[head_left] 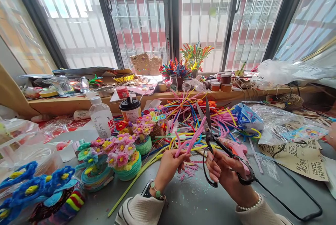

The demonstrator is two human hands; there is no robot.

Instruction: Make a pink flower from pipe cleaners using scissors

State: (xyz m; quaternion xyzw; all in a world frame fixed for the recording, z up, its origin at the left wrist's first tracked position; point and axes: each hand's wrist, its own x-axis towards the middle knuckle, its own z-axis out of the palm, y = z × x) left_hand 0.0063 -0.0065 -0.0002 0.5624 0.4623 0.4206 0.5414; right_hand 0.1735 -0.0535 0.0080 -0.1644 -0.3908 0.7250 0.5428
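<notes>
My left hand pinches the lower end of a bent pink pipe cleaner, whose fuzzy lengths rise up and to the right. My right hand grips black-handled scissors by the finger loops. Their blades are spread apart and point upward, with the upper end of the pink pipe cleaner close beside them. I cannot tell whether blade and pipe cleaner touch. Below and between the hands, pink fuzzy clippings lie on the grey table. A pink object is partly hidden behind my right hand.
Pipe-cleaner flower pots and a plastic bottle stand left, near a lidded cup. Loose pipe cleaners are heaped behind the hands. Sandpaper sheets and a black cord lie right. Another person's hand shows at the right edge.
</notes>
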